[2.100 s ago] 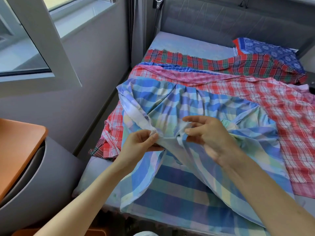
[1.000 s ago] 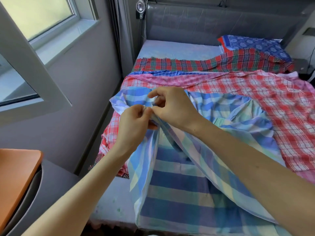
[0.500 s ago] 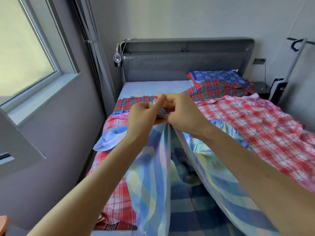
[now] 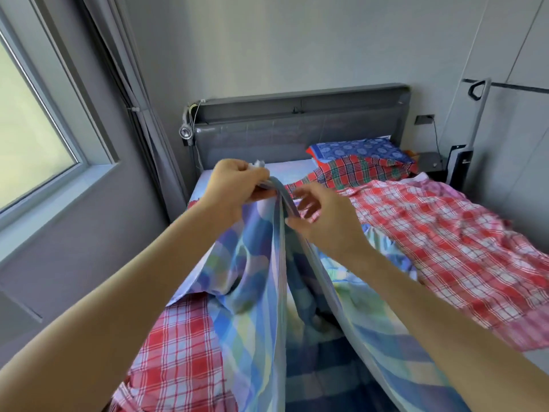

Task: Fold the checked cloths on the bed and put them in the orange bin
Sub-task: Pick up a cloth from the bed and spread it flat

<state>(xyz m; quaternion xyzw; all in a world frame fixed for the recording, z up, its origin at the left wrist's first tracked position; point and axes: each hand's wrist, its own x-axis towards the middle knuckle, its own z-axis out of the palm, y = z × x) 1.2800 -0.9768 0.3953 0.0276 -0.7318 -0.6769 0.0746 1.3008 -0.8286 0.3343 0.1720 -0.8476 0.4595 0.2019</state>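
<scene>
Left hand [image 4: 237,185] clutches bunched corners of blue checked cloth [image 4: 255,307] above bed [image 4: 297,171]; right hand [image 4: 326,224] pinches its edge at 4 o'clock; cloth's length hangs toward 6 o'clock.

The lifted cloth [image 4: 258,307] hangs over the bed [image 4: 297,169]. A second cloth [image 4: 445,248] lies under and right of it. Behind, a third cloth [image 4: 356,171] partly covers the pillow [image 4: 356,148] by the headboard [image 4: 297,135].

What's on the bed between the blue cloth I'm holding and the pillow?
Head view: past the blue cloth, the red-and-white cloth, then the red-and-green cloth against the pillow.
</scene>
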